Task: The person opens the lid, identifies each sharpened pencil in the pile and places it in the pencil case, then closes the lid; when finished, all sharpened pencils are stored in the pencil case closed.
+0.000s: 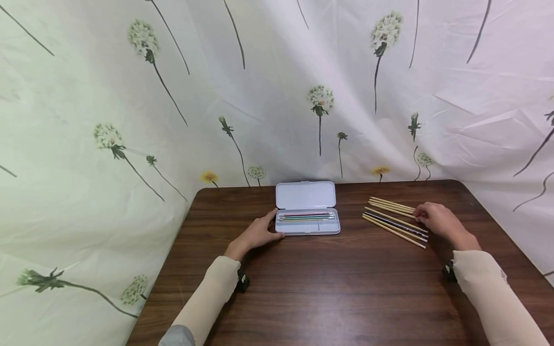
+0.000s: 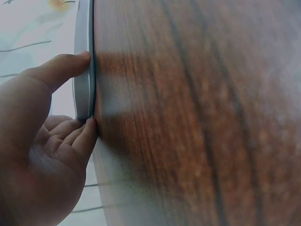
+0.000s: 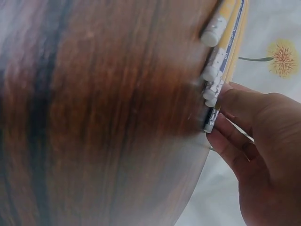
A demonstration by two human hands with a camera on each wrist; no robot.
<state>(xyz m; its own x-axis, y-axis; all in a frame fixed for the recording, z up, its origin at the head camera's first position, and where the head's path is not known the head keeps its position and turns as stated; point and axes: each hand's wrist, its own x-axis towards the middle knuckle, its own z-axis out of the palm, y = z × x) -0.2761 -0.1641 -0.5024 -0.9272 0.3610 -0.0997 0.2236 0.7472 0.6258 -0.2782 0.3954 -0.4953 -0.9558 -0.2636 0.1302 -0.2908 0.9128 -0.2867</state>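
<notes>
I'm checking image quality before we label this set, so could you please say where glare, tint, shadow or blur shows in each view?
Head: floral cloth tinted greenish at left, pinkish at right, with pale sheen low on the tabletop; left wrist: soft, hazy wood grain, dark shadow beside the left hand; right wrist: blurred grain, whitish haze, pencil erasers clearer.

A dark wood-grain table (image 1: 329, 293) stands before a pale dandelion-printed cloth (image 1: 268, 96).

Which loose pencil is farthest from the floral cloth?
The yellow pencil at the group's near edge: all the other loose pencils lie between it and the cloth.
</notes>
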